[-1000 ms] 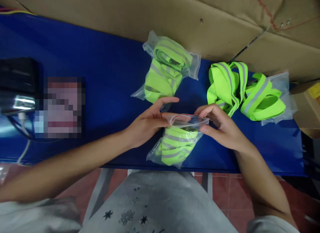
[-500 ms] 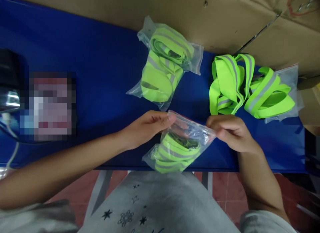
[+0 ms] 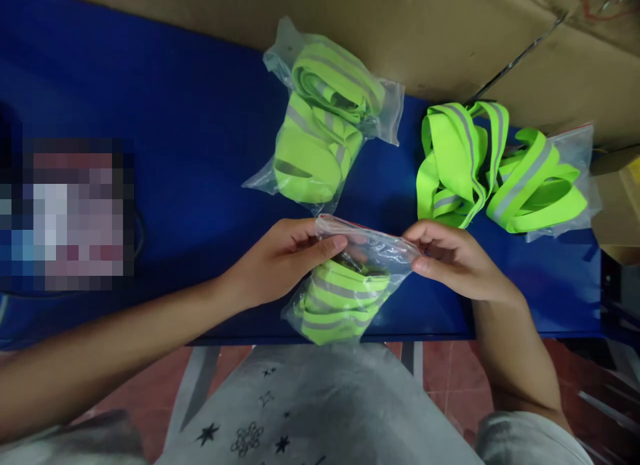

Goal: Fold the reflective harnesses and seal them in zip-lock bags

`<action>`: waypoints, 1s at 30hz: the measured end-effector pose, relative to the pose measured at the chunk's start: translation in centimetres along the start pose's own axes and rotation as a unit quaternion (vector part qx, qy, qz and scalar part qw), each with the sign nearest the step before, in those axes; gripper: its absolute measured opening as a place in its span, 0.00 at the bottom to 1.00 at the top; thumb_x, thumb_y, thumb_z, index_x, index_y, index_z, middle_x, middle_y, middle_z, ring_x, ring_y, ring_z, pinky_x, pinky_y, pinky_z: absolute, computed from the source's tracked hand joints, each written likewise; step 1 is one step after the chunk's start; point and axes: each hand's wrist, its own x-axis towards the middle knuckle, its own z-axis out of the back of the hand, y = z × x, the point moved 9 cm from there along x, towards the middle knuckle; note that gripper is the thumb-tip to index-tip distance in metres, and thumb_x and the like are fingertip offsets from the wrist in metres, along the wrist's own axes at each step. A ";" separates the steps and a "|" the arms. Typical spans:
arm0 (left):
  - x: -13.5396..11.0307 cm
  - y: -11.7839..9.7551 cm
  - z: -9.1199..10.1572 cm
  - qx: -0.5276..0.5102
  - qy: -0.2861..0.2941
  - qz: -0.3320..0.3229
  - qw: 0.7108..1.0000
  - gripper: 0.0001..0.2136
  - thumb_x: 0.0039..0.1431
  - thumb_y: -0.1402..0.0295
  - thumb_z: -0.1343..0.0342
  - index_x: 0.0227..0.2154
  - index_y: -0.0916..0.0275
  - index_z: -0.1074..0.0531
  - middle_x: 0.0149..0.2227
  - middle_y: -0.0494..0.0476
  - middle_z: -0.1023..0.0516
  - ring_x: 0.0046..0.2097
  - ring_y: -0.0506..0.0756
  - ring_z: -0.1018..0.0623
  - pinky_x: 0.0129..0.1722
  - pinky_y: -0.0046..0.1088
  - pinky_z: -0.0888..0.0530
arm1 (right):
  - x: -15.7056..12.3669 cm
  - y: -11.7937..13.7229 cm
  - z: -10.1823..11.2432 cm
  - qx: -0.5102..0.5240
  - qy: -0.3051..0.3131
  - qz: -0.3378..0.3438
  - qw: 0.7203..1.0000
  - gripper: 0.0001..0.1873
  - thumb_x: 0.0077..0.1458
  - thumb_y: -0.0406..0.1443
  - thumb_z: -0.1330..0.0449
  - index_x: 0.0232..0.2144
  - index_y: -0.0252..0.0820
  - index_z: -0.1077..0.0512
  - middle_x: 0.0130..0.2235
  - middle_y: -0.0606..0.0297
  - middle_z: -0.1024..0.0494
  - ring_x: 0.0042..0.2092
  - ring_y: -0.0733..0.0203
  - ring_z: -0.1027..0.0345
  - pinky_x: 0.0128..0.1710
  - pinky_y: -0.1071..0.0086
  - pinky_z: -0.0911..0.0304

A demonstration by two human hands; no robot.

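Observation:
A clear zip bag (image 3: 345, 285) holding folded neon-yellow reflective straps lies at the near edge of the blue table (image 3: 190, 145). My left hand (image 3: 280, 258) pinches the left end of the bag's top strip between thumb and fingers. My right hand (image 3: 453, 258) pinches the right end of the same strip. The bag's mouth is stretched flat between both hands.
Two filled bags of straps (image 3: 325, 125) lie stacked behind the held bag. Loose neon straps (image 3: 460, 162) and a partly filled bag (image 3: 545, 185) sit to the right. Cardboard (image 3: 400, 32) lines the table's far edge. A blurred patch (image 3: 70, 212) is at left.
Both hands have slid apart along the bag's top strip and the mouth has flattened. The view shifted slightly, so the table contents sit higher in the picture.

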 end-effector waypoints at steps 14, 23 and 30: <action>-0.3 1.2 1.1 -0.068 -0.068 0.019 0.995 0.11 0.69 0.58 0.41 0.44 0.55 0.17 0.41 0.51 0.13 0.45 0.52 0.16 0.51 0.26 0.22 | -0.5 0.3 2.3 -0.089 -0.106 0.033 0.990 0.08 0.57 0.36 0.30 0.29 0.42 0.25 0.28 0.70 0.25 0.28 0.70 0.35 0.27 0.74 0.41; 0.0 1.5 1.4 -0.034 -0.056 0.042 0.997 0.15 0.68 0.54 0.43 0.38 0.58 0.16 0.39 0.54 0.14 0.42 0.56 0.16 0.44 0.28 0.20 | -0.5 2.4 0.2 -0.121 -0.030 0.118 0.985 0.19 0.60 0.30 0.34 0.53 0.48 0.24 0.42 0.64 0.19 0.40 0.64 0.25 0.40 0.70 0.30; 0.2 1.4 1.6 -0.025 -0.061 0.051 0.997 0.16 0.68 0.54 0.43 0.33 0.59 0.18 0.30 0.54 0.17 0.35 0.55 0.18 0.35 0.26 0.21 | -0.4 2.8 -1.1 -0.084 0.025 0.148 0.985 0.14 0.58 0.28 0.33 0.47 0.43 0.24 0.39 0.63 0.20 0.36 0.67 0.28 0.36 0.72 0.31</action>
